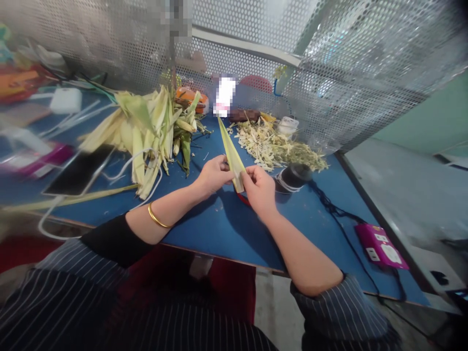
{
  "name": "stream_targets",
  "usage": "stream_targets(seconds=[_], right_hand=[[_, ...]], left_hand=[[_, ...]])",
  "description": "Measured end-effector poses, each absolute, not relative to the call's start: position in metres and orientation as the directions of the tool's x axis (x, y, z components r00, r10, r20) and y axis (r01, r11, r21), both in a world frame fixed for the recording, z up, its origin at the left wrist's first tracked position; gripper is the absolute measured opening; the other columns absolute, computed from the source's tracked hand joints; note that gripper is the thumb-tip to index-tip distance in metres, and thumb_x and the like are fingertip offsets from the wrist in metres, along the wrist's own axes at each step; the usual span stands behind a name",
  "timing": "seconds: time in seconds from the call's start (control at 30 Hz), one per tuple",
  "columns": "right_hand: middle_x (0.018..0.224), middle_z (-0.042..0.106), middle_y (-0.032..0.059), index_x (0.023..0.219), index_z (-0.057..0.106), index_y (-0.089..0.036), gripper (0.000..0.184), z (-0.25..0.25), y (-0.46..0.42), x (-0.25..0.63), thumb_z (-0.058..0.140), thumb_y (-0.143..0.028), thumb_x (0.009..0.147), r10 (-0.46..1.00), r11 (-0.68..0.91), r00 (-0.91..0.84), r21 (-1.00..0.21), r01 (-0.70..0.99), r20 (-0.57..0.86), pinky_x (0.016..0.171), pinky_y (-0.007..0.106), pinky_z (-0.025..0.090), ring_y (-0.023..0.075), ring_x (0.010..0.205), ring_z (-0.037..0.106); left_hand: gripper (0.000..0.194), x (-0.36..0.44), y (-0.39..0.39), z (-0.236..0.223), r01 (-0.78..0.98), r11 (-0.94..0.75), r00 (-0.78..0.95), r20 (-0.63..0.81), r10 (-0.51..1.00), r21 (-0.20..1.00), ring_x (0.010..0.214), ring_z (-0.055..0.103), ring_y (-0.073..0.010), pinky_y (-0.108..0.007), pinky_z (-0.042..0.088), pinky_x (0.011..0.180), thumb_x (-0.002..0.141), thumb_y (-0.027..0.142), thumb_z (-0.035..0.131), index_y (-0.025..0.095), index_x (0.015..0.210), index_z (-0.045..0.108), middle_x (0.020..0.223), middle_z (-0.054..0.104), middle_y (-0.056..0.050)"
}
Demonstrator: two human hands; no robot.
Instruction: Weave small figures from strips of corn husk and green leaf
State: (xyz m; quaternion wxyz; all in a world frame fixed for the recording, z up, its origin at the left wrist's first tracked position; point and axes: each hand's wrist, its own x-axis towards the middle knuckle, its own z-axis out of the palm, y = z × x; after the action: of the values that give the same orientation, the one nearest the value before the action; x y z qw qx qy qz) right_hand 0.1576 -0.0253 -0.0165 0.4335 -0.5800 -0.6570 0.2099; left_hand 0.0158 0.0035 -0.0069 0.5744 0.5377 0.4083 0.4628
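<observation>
A single pale green corn husk leaf (230,150) is held between both hands over the blue table, its pointed tip directed away from me. My left hand (216,174) pinches its left edge, and a gold bangle circles that wrist. On the opposite edge, the thumb and fingers of my right hand (260,189) are closed on the husk near its wide end. Something red (243,198) shows partly below the husk; I cannot make out what it is. A pile of corn husks (146,131) lies to the left of my hands.
Trimmed husk bits (263,141) are heaped behind my right hand, beside a dark spool (294,176) wound with white cord. A phone (78,170) with a white cable lies left. A magenta power strip (380,246) sits right. Perforated metal mesh (248,46) stands at the back.
</observation>
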Motion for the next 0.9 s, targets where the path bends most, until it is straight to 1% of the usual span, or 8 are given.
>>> stream_targets(seconds=[0.13,0.3,0.4,0.5,0.6,0.7,0.8,0.9], right_hand=[[0.068,0.062,-0.0002,0.081,0.056,-0.021,0.019,-0.02,-0.021,0.159,0.049,-0.038,0.084,0.958,0.205,0.076,-0.844,0.496,0.277,0.057,0.027,0.046,0.0139,0.058,0.056],[0.066,0.062,-0.001,0.083,0.055,-0.021,0.02,-0.017,-0.017,0.158,0.056,-0.04,0.08,0.997,0.047,0.048,-0.98,0.191,0.057,0.051,0.027,0.05,0.014,0.053,0.059],[0.07,0.064,-0.0003,0.086,0.055,-0.019,0.023,-0.015,-0.018,0.157,0.062,-0.039,0.076,1.0,-0.013,-0.009,-0.992,0.122,-0.014,0.052,0.027,0.051,0.0145,0.055,0.063],[0.066,0.062,-0.0013,0.084,0.056,-0.019,0.021,-0.014,-0.019,0.159,0.059,-0.039,0.078,0.998,0.038,0.038,-0.984,0.172,0.046,0.052,0.025,0.049,0.0124,0.051,0.06],[0.058,0.058,-0.0031,0.083,0.06,-0.019,0.019,-0.011,-0.017,0.166,0.054,-0.037,0.082,0.965,0.16,0.126,-0.896,0.415,0.231,0.054,0.025,0.045,0.0114,0.049,0.055],[0.059,0.059,-0.002,0.082,0.063,-0.019,0.016,-0.004,-0.017,0.174,0.051,-0.03,0.085,0.909,0.286,0.025,-0.665,0.689,0.416,0.062,0.026,0.042,0.0129,0.056,0.055],[0.065,0.061,-0.0003,0.083,0.063,-0.019,0.016,0.001,-0.019,0.176,0.049,-0.028,0.087,0.874,0.4,-0.142,-0.519,0.755,0.465,0.066,0.026,0.041,0.0135,0.063,0.056],[0.062,0.06,-0.0013,0.084,0.061,-0.02,0.018,0.002,-0.02,0.174,0.049,-0.032,0.088,0.888,0.401,-0.162,-0.551,0.732,0.431,0.066,0.025,0.042,0.0135,0.062,0.057]], left_hand=[[0.035,0.015,0.003,-0.006,-0.135,0.009,0.258,0.026,0.966,0.991,0.062,0.063,-0.0121,-0.025,0.051,0.06,0.062,0.006,0.057,0.012,0.097,0.057,0.073,0.067,-0.002],[0.034,0.012,0.005,-0.006,-0.161,0.019,0.231,0.019,0.973,0.987,0.06,0.062,-0.0104,-0.023,0.05,0.059,0.064,0.011,0.064,0.012,0.097,0.057,0.075,0.067,-0.002],[0.033,0.011,0.006,-0.007,-0.146,0.011,0.18,0.015,0.984,0.989,0.06,0.061,-0.0102,-0.023,0.049,0.059,0.064,0.012,0.064,0.013,0.097,0.057,0.076,0.068,-0.003],[0.032,0.012,0.005,-0.006,-0.114,0.037,0.168,-0.018,0.986,0.993,0.061,0.062,-0.0118,-0.024,0.048,0.059,0.067,0.015,0.065,0.014,0.097,0.055,0.079,0.068,-0.004],[0.021,0.009,0.0,-0.002,0.089,-0.051,0.007,0.051,0.999,0.995,0.06,0.059,-0.0131,-0.026,0.045,0.058,0.075,0.033,0.064,0.016,0.084,0.055,0.071,0.065,-0.004],[0.026,0.002,-0.003,0.006,0.52,-0.345,-0.166,0.489,0.856,0.781,0.066,0.056,-0.0145,-0.029,0.043,0.069,0.08,0.043,0.059,0.018,0.072,0.054,0.068,0.062,-0.003],[0.023,-0.005,0.001,0.012,0.679,-0.55,0.128,0.658,0.742,0.487,0.085,0.058,-0.0196,-0.032,0.04,0.079,0.079,0.042,0.061,0.019,0.083,0.063,0.088,0.067,-0.006],[0.021,-0.007,0.007,0.011,0.608,-0.662,0.473,0.47,0.745,0.438,0.078,0.06,-0.017,-0.028,0.039,0.07,0.086,0.037,0.053,0.022,0.089,0.067,0.084,0.069,-0.003]])
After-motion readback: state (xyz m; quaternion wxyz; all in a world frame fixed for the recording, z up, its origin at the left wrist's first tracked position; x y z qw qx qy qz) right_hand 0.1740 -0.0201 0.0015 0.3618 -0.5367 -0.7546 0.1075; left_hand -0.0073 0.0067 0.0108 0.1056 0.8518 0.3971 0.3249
